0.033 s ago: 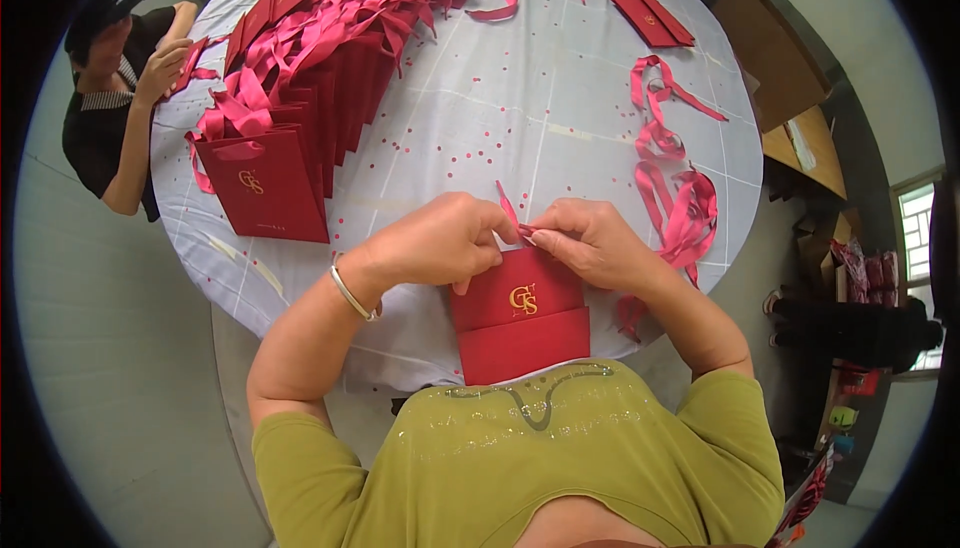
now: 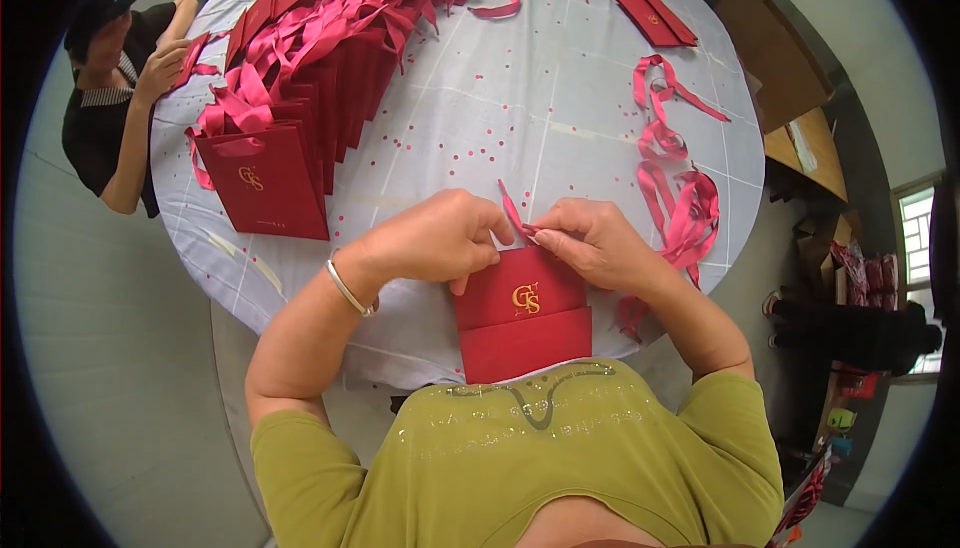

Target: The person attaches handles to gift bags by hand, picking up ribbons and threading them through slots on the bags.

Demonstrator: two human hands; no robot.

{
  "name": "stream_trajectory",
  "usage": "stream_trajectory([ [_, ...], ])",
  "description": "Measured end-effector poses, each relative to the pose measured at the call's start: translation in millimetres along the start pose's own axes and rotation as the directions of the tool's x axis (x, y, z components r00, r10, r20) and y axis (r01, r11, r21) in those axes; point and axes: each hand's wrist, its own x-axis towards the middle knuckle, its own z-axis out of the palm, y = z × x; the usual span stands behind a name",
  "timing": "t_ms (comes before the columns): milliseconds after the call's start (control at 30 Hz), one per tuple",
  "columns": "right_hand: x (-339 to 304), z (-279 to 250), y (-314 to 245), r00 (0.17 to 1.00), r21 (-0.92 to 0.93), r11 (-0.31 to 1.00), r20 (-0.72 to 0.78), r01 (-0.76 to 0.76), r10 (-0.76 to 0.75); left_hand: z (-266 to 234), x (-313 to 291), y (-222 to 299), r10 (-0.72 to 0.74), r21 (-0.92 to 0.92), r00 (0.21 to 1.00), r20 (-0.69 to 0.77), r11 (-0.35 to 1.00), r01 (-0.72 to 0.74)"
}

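Observation:
A flat red paper bag (image 2: 522, 316) with a gold emblem lies at the near edge of the round table (image 2: 540, 108), partly over my lap. My left hand (image 2: 440, 238), with a silver bangle on its wrist, grips the bag's top edge. My right hand (image 2: 592, 243) pinches a thin pink-red ribbon (image 2: 512, 212) that sticks up from the bag's top between both hands. The bag's upper rim is hidden under my fingers.
A long row of upright red bags with ribbon handles (image 2: 300, 88) runs along the table's left. Loose ribbons (image 2: 672, 183) lie at the right, and flat red bags (image 2: 655, 20) at the far side. Another person (image 2: 115, 88) sits at far left. Cardboard boxes (image 2: 790, 78) stand to the right.

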Motion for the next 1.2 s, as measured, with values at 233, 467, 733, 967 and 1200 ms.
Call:
stream_trajectory([
  [233, -2.4, 6.2, 2.0, 0.993, 0.192, 0.978, -0.07, -0.082, 0.097, -25.6, 3.3, -14.1, -0.073, 0.006, 0.965, 0.25, 0.997, 0.074],
  [467, 0.7, 6.1, -20.4, 0.956, -0.083, 0.982, -0.225, 0.172, -0.186, -24.9, 8.8, -21.3, -0.108, -0.121, 0.959, 0.262, 0.982, 0.144],
  [733, -5.2, 24.5, -23.6, 0.925, -0.12, 0.932, -0.129, 0.343, -0.357, -23.9, 12.2, -24.9, -0.111, -0.218, 0.945, 0.309, 0.958, 0.184],
  [967, -4.4, 33.3, -20.9, 0.922, -0.151, 0.917, -0.064, 0.369, -0.381, -22.4, 15.6, -29.6, -0.086, -0.19, 0.951, 0.297, 0.971, 0.147],
  [1200, -0.2, 40.1, -20.6, 0.889, -0.25, 0.87, -0.064, 0.425, -0.453, -23.1, 15.2, -30.8, -0.068, -0.171, 0.957, 0.283, 0.978, 0.12],
])
